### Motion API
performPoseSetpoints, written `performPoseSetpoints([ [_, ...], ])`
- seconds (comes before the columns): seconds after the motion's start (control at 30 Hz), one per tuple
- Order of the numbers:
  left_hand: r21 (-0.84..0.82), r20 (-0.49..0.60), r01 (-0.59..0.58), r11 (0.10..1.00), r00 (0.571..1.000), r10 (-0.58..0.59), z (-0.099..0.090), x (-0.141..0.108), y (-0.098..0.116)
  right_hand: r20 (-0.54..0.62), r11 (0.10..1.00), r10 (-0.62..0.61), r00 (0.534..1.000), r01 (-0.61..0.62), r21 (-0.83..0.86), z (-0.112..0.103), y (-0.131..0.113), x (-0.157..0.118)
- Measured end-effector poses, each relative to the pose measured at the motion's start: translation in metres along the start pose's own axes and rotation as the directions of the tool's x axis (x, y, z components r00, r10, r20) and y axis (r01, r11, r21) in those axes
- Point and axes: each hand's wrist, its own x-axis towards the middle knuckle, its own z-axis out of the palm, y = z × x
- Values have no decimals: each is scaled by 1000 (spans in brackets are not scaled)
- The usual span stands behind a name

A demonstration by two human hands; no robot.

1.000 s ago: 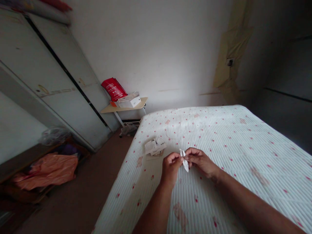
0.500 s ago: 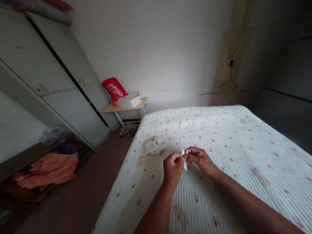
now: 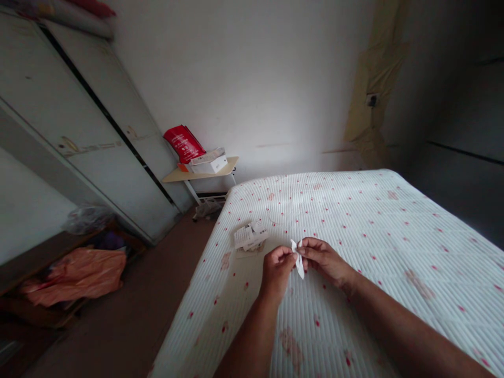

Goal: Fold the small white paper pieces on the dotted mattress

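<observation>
Between my two hands, above the bed, is a small folded piece of white paper, narrow and pointed at its lower end. The fingertips of my left hand pinch its left side. My right hand pinches it from the right with thumb and forefinger. Both hands are closed, and the fingers cover the paper's middle. Just beyond my left hand lies a small pile of printed paper pieces on the bed.
The bed has a white ribbed cover with red dots. Beyond its far left corner, a small table bears a red bag and a white box. A wardrobe stands at left, near an orange cloth or bag.
The white paper has turned and spread slightly, showing more of its surface between my fingers. Both hands have shifted only a little and keep their pinch.
</observation>
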Motion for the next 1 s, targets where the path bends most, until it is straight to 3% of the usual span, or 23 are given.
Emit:
performPoseSetpoints([
  [0.2, -28, 2, -1, 1000, 1000, 1, 0, 0, 1, 23, 1000, 0, 1000, 0, -3, -4, 2, 0],
  [0.53, 11, -99, 9, 1000, 995, -8, 0, 3, 0, 16, 996, 7, 1000, -5, -90, -3, 4, 0],
  [1.0, -60, 0, 35, 998, 999, -35, -4, 5, -8, 13, 995, 81, 997, -80, -54, -2, 4, 0],
])
